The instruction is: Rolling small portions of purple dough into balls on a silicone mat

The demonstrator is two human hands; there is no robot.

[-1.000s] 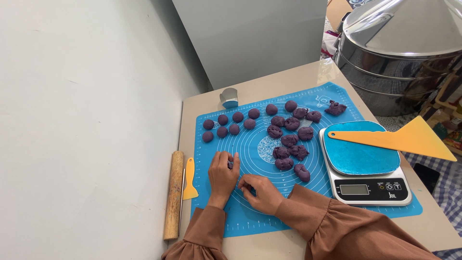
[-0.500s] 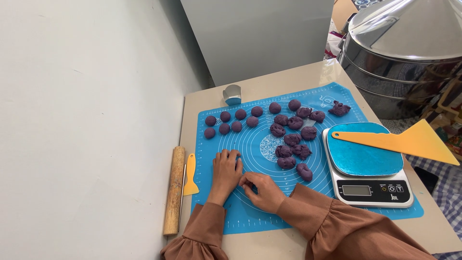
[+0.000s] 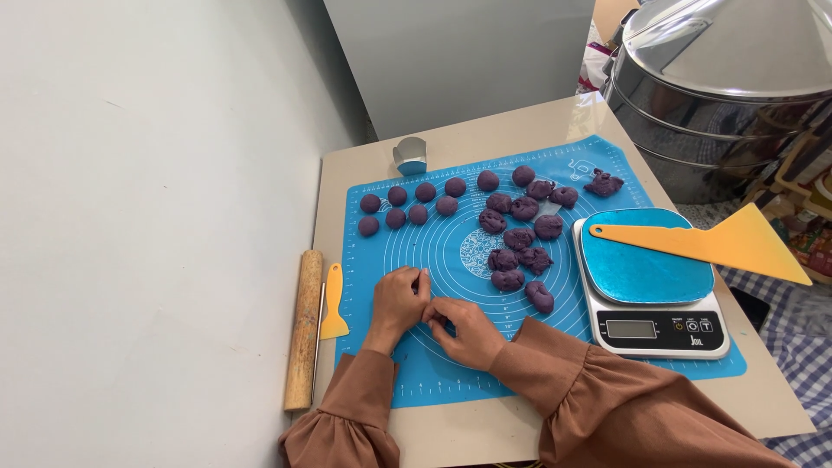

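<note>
Over the last second the two hands have barely shifted on the blue silicone mat point(image 3: 607, 169); they stay pressed together at its lower left, and the only real change is that the camera has tipped slightly, so the work between the palms appears to be going on in the same spot. The left hand point(image 3: 397, 303) lies curled with its fingers bent inward, and the right hand point(image 3: 465, 328) meets it fingertip to fingertip. A small purple dough piece point(image 3: 425, 284) seems to sit between them, but only a dark sliver shows at the fingertips, so whether either hand truly grips it cannot be told. Its shape and finish are hidden. Higher on the mat, a neat double row of smooth purple balls point(image 3: 411, 204) lies at the upper left, while rougher, lumpy dough chunks point(image 3: 518, 236) are bunched near the middle, just left of the kitchen scale point(image 3: 659, 328). A yellow scraper point(image 3: 719, 244) rests across the scale's blue plate. Off the mat's left edge lie a wooden rolling pin point(image 3: 303, 329) and a small yellow spatula point(image 3: 333, 305), both untouched.
</note>
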